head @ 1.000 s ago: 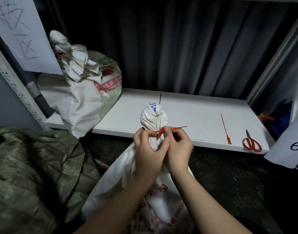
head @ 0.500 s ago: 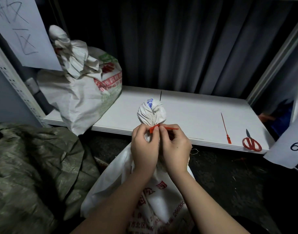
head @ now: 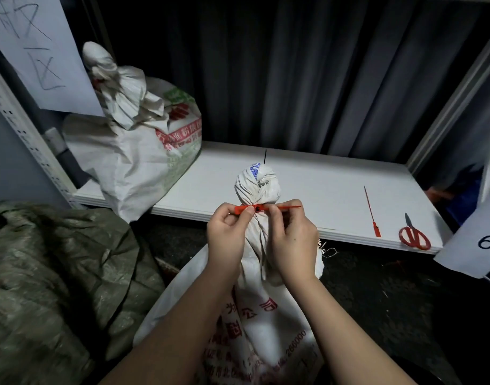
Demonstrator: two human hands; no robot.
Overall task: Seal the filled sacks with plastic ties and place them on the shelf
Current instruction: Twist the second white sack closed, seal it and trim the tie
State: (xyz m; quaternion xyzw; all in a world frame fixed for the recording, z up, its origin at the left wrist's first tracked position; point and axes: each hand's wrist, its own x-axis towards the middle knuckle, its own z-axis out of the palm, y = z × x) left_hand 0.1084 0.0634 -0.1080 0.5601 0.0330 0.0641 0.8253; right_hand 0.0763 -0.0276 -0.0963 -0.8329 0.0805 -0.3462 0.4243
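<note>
My hands have drawn apart: left hand (head: 229,232) pinches the red tie's (head: 255,209) head, right hand (head: 292,234) pinches its tail. The tie now lies level across the sack's (head: 256,187) twisted neck, so I judge cinching comes next, shelf (head: 321,190) afterward.

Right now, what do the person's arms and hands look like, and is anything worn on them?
Both forearms are bare as far as the picture shows: no sleeves in view. The left hand and the right hand wear no gloves. No ring, watch or bracelet is visible. The nails look short and unpainted.
</note>
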